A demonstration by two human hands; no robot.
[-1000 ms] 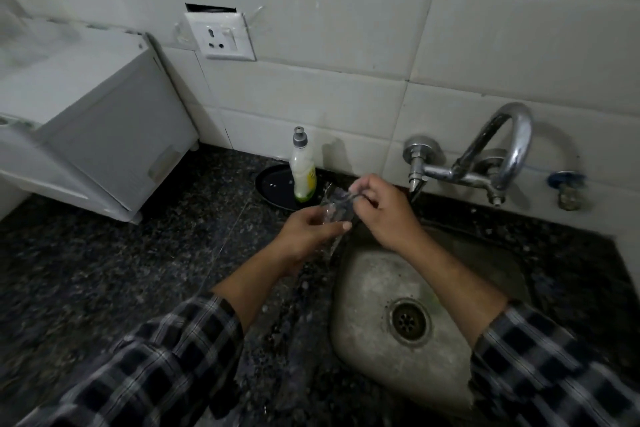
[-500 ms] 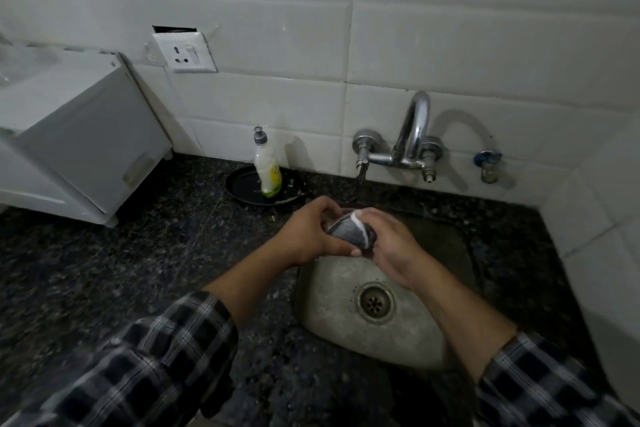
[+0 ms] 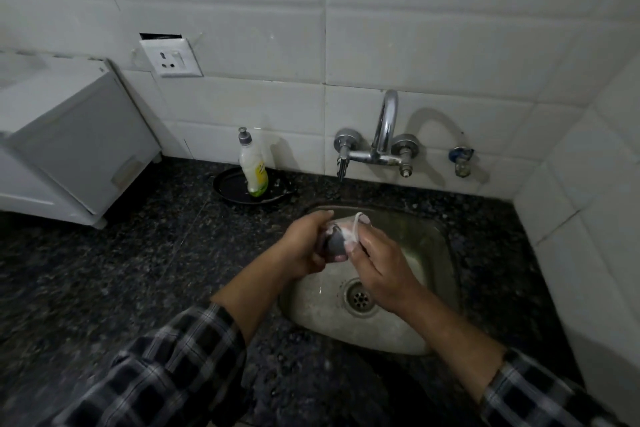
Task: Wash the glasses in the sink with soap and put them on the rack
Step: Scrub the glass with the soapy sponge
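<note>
Holding: both hands share one clear glass (image 3: 336, 240) — it lies on its side between them, above the back part of the sink (image 3: 446, 253).
Left hand (image 3: 304, 248): fingers and thumb curled round the body of the glass, gripping it from the left.
Right hand (image 3: 378, 267): fingers curled over the rim end of the glass from the right; whether any fingertip reaches inside I cannot tell.
Glass rim: shows as a pale arc just beside the right fingertips.
Sink: a steel basin set into the bench (image 3: 104, 270), its drain (image 3: 360, 298) below the right wrist.
Tap (image 3: 385, 135): fixed to the tiled wall behind the sink, spout arched upward.
Soap bottle (image 3: 252, 166): upright on a dark round plate (image 3: 231, 188) — left of the tap, well apart from the hands.
Bench: dark speckled stone.
White box (image 3: 72, 139): far left on the bench, below a wall socket (image 3: 171, 57).
Sleeves: checked, on both forearms.
</note>
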